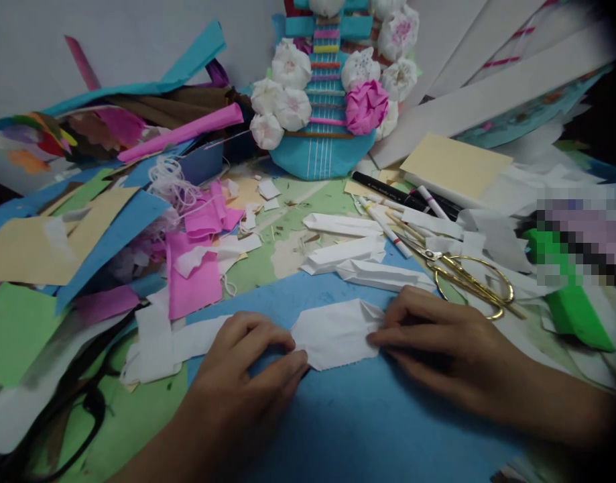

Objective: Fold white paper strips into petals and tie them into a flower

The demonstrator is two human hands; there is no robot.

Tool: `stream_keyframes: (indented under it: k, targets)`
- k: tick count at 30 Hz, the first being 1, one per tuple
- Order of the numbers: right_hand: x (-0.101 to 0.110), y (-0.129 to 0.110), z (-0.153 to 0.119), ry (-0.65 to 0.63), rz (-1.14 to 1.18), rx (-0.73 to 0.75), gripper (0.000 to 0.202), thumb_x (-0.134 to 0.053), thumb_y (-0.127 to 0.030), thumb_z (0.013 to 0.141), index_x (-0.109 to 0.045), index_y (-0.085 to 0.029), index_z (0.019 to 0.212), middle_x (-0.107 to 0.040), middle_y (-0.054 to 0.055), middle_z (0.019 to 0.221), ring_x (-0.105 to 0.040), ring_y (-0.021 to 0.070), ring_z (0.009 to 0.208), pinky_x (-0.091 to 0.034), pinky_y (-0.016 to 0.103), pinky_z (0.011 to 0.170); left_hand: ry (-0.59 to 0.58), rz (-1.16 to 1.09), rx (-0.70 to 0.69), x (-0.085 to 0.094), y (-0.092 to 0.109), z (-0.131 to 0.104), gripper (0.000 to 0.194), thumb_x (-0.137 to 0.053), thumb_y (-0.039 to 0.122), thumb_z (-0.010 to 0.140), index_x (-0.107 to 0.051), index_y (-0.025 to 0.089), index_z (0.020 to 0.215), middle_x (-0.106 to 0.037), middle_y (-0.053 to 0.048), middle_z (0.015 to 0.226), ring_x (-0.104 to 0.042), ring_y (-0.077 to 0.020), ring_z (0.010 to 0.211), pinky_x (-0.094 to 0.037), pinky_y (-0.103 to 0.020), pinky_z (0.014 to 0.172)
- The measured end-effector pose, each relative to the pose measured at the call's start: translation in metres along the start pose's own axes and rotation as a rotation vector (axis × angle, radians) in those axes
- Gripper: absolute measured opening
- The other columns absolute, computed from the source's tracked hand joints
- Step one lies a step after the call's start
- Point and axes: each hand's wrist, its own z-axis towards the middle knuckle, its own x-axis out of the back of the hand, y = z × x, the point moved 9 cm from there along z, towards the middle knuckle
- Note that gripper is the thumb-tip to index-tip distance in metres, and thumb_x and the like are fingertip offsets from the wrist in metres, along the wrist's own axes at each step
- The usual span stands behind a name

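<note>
A piece of white paper [338, 334] lies on a blue sheet [348, 416], its upper right corner folded over. My left hand [252, 362] pinches its left end between thumb and fingers. At the right end, my right hand [433, 342] grips the edge with thumb and fingertips. Just beyond the paper lie several folded white paper strips [342, 253]. Gold-handled scissors [458, 272] rest beyond my right hand. Left of my left hand lie more white paper pieces [154, 342].
A blue paper guitar [320, 151] with white paper flowers and one pink flower [366, 107] stands at the back. Black markers [388, 190] and a yellow pad [453, 161] lie at right. Pink paper [194, 275], white yarn [171, 181] and black glasses [94, 409] are at left.
</note>
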Motion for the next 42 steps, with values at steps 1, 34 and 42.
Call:
stream_keyframes:
  k: [1,34,42]
  targets:
    - [0.000,0.001,0.000,-0.009,0.002,0.001,0.024,-0.054,-0.009,0.082,-0.067,-0.020,0.100,-0.059,0.006,0.090,-0.056,0.0137,0.083,-0.047,0.025,0.069,-0.002,0.021,-0.025,-0.001,0.001,0.000,0.018,-0.058,0.010,0.080,-0.068,0.023,0.086,-0.063,-0.002,0.084,-0.052,-0.0181,0.083,-0.046,-0.032,0.072]
    - [0.002,0.012,0.001,0.092,0.033,-0.102,0.016,-0.054,-0.012,0.083,-0.068,-0.018,0.088,-0.058,0.005,0.086,-0.056,0.0121,0.077,-0.046,0.023,0.065,0.039,-0.141,0.141,0.005,-0.014,0.006,0.009,-0.059,0.018,0.078,-0.066,0.022,0.074,-0.056,-0.002,0.082,-0.055,-0.0141,0.075,-0.047,-0.024,0.062]
    - [0.001,0.013,0.005,0.072,0.047,-0.147,0.013,-0.054,-0.011,0.082,-0.066,-0.017,0.085,-0.059,0.004,0.085,-0.056,0.0116,0.078,-0.045,0.023,0.068,-0.069,-0.180,0.222,-0.005,-0.022,0.005,0.009,-0.057,0.015,0.078,-0.062,0.021,0.071,-0.052,-0.002,0.086,-0.054,-0.0137,0.080,-0.046,-0.024,0.066]
